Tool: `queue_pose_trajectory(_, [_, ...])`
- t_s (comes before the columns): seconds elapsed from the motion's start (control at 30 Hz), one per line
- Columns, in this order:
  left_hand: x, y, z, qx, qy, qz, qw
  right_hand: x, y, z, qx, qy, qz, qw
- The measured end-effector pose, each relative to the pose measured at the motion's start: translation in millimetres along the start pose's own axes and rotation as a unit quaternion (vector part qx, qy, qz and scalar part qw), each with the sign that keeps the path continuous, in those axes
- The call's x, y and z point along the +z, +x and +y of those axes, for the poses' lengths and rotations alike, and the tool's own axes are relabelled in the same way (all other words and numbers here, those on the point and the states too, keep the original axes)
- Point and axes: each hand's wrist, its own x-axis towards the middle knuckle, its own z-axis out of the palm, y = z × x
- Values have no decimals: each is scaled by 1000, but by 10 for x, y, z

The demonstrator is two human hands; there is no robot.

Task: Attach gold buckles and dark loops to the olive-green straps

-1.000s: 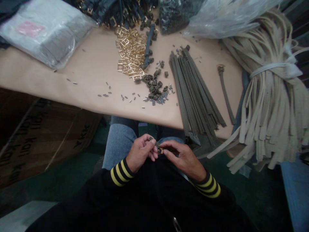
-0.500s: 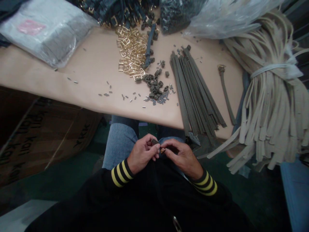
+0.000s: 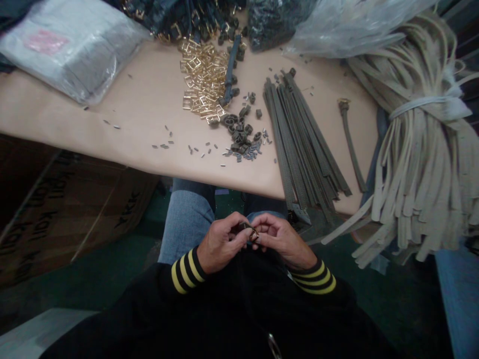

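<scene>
Both hands meet over my lap, below the table's near edge. My left hand (image 3: 220, 242) pinches the end of a dark olive strap (image 3: 244, 227). My right hand (image 3: 281, 238) has its fingers curled round a small gold buckle (image 3: 254, 233) sitting on that strap. The hands touch each other at the fingertips. The rest of the strap is hidden under my hands. On the table above lie a heap of gold buckles (image 3: 202, 82), several dark strap loops (image 3: 239, 130) and a row of olive straps (image 3: 299, 137).
A tan table (image 3: 123, 119) carries small metal pins (image 3: 247, 152), a wrapped grey packet (image 3: 71, 55) at far left and clear bags at the back. A tied bundle of beige straps (image 3: 422, 144) hangs off the right side. Cardboard boxes (image 3: 56, 214) stand under the table.
My hands have drawn closer together and the fingers have curled tighter round the buckle and strap end. The buckle has turned a little between them.
</scene>
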Motion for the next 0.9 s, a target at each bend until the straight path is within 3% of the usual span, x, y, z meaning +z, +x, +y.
queue_pose_trajectory(0.17, [5, 4, 8, -38, -67, -10, 997, -4, -7, 11, -11, 7, 1, 1000])
queue_pose_trajectory(0.43, [-13, 4, -24, 50, 110, 20, 993, -4, 4, 44, -8, 58, -13, 998])
queue_pose_trajectory(0.7, [29, 1, -88, 7, 61, 0, 998, 13, 8, 60, -10, 55, 13, 998])
queue_pose_trajectory(0.9, [49, -10, -76, 59, 115, 4, 992, 29, 26, 52, 15, 103, 5, 995])
